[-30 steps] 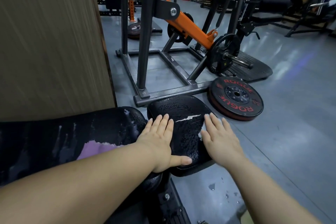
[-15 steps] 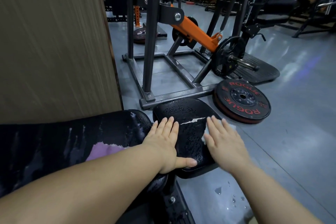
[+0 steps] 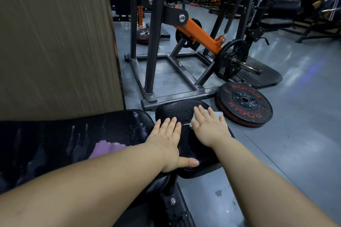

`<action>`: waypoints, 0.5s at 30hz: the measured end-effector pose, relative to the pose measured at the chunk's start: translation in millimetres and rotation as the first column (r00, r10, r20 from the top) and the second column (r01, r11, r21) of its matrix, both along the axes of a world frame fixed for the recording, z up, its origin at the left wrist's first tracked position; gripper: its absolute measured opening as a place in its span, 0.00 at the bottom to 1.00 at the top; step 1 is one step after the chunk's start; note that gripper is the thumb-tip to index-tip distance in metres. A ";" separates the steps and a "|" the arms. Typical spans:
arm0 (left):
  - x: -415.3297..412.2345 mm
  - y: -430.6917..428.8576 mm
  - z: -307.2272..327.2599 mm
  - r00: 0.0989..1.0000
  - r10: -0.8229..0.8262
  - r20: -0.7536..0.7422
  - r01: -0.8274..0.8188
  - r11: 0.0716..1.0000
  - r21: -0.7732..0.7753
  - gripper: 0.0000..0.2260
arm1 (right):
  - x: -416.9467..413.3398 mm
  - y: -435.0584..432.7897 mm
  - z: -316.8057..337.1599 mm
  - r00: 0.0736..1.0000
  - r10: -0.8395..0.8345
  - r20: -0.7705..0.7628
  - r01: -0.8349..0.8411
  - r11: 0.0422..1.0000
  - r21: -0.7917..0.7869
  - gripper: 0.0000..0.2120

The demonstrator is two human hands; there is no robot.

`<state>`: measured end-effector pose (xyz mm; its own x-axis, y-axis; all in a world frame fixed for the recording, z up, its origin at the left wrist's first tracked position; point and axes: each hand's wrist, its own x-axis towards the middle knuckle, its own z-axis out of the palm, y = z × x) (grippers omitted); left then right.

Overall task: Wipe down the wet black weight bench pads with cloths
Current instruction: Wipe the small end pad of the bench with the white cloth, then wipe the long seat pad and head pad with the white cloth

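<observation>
The small black seat pad is beaded with water and has a white tear across it. My left hand lies flat on its left side, fingers straight, thumb out along the near edge. My right hand presses flat on a pale cloth at the pad's right side; only the cloth's far edge shows past my fingers. The long black back pad stretches to the left, streaked with wet marks. A purple cloth lies on it, partly hidden by my left forearm.
A wooden panel rises at the left. A steel machine frame with an orange arm stands just beyond the seat pad. A Rogue weight plate lies on the grey floor to the right. Water drops dot the floor.
My right hand has slid with the pale cloth away from me and slightly left across the seat pad. My left hand stays flat in place.
</observation>
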<state>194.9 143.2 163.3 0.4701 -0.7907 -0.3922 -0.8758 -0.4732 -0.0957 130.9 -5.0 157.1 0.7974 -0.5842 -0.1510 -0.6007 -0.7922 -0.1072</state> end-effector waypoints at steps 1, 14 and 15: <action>-0.9 0.6 1.0 1.000 0.001 0.000 -0.001 1.000 -0.001 0.53 | 7.1 -1.0 -0.2 1.000 -0.013 -0.002 0.013 1.000 0.005 0.26; 39.6 41.5 41.3 0.993 -0.021 -0.115 0.017 0.999 -0.033 0.39 | -60.0 44.0 -4.4 0.986 0.153 0.065 -0.151 0.988 -0.028 0.40; 46.0 49.8 46.9 0.994 -0.021 -0.105 0.015 0.998 -0.059 0.36 | -59.5 43.1 -4.4 0.987 0.146 0.065 -0.145 0.989 -0.018 0.39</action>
